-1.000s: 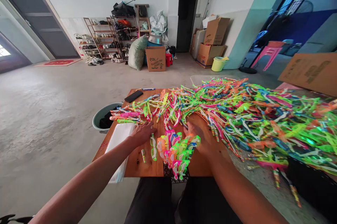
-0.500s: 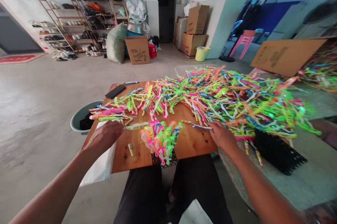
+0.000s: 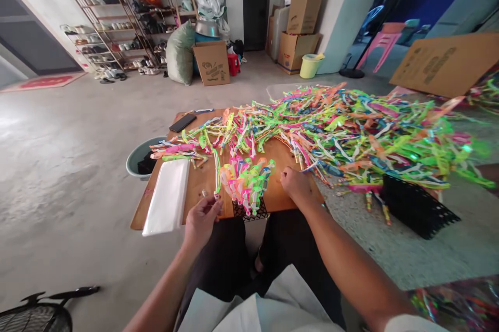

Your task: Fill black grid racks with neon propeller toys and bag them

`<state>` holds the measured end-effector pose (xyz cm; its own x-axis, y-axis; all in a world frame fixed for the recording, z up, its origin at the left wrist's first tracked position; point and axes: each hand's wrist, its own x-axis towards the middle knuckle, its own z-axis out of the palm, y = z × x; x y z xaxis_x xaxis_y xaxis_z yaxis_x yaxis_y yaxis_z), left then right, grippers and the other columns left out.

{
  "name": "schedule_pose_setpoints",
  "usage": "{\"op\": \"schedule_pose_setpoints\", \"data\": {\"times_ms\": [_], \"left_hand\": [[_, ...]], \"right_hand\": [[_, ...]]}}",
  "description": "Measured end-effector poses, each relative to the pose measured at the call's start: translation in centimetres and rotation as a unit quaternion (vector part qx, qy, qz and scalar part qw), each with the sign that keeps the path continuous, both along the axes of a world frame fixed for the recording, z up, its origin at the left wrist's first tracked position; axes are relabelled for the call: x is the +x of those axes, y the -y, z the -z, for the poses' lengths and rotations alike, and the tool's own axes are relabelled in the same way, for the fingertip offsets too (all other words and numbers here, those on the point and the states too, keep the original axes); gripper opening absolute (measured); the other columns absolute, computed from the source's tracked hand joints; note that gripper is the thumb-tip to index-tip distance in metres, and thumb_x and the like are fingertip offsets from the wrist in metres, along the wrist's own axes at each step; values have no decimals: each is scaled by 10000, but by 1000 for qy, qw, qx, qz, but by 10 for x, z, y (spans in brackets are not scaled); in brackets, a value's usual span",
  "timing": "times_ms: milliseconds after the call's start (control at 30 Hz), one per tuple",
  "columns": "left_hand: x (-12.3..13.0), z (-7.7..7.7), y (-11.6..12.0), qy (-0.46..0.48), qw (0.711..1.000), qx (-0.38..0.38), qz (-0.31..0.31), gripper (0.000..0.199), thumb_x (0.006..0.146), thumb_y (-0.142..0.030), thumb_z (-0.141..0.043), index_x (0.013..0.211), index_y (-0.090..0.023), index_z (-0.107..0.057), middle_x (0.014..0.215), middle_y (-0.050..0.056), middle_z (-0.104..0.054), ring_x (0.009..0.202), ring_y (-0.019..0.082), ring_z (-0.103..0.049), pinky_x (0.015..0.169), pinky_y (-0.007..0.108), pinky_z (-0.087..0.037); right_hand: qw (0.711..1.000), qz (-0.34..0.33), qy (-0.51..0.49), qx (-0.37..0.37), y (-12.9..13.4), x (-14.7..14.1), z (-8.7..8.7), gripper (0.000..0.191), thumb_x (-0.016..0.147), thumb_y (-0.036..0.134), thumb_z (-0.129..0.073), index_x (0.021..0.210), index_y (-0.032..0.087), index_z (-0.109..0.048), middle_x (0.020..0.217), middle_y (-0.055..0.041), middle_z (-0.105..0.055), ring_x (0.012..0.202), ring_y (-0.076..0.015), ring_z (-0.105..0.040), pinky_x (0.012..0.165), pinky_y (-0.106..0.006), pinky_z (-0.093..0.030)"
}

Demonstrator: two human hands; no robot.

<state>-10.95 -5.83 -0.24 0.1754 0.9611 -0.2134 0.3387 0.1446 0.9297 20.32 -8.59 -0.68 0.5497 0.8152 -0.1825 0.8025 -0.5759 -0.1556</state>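
Note:
My left hand [image 3: 202,217] is at the table's front edge, thumb and fingers pinched on the lower end of a long green-and-white plastic strip [image 3: 217,168], which points away from me. A small printed paper piece [image 3: 204,193] lies beside those fingers. My right hand [image 3: 295,185] is closed over the table's right part, its fingertips mostly hidden. A blue-and-white strip [image 3: 312,166] sticks out behind it and appears to be in its grip. Between my hands, a bunch of pink, orange and green strips [image 3: 247,181] stands in a black lattice holder [image 3: 249,214].
A large heap of coloured strips [image 3: 343,134] covers the table's back and right. A white plastic bag stack [image 3: 167,197], a dark phone [image 3: 183,122] and a smaller strip pile [image 3: 175,153] lie left. A green basin [image 3: 134,160] and black lattice piece [image 3: 417,212] flank the wooden table [image 3: 144,207].
My left hand has come right and nearer me, and the green-and-white strip has turned from sideways to lengthwise. My right hand has moved left. The view has shifted.

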Motion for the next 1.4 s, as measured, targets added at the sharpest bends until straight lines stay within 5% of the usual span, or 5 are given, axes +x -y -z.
{"op": "schedule_pose_setpoints", "data": {"times_ms": [467,700,900,1133,1400], "left_hand": [[36,23,14,78,995,-41,37,565,722,-652,-762,961,-153,-647,879,68,-732,806,225,-741,658,307,-609],[47,22,1,71,995,-62,38,508,739,-620,-748,952,-175,-629,877,48,-732,804,216,-747,667,311,-618],[29,17,-3,72,995,-58,48,401,762,-530,-739,963,-196,-647,897,40,-745,863,220,-749,783,334,-614],[30,19,-5,-92,991,43,88,196,850,-381,-614,904,-208,-689,881,26,-765,853,208,-728,766,297,-536],[41,9,-5,-164,984,21,63,145,837,-283,-555,847,-201,-674,751,20,-731,700,184,-687,651,283,-507]], "right_hand": [[982,170,-76,9,71,19,0,489,937,425,-576,1306,110,-520,1086,-206,-723,1013,-330,-711,794,-375,-490],[985,103,-135,9,91,42,6,312,888,444,-597,716,201,-687,759,-128,-723,751,-268,-712,649,-335,-490],[883,92,-449,104,105,22,22,333,861,520,-604,733,225,-517,536,25,-574,419,-134,-533,413,-241,-398],[832,-2,-521,188,82,-19,16,326,836,538,-613,881,232,-511,602,54,-588,485,-130,-567,472,-237,-457],[873,35,-458,161,55,-40,26,235,879,460,-562,875,225,-571,667,-2,-656,572,-182,-652,452,-248,-464]]}}
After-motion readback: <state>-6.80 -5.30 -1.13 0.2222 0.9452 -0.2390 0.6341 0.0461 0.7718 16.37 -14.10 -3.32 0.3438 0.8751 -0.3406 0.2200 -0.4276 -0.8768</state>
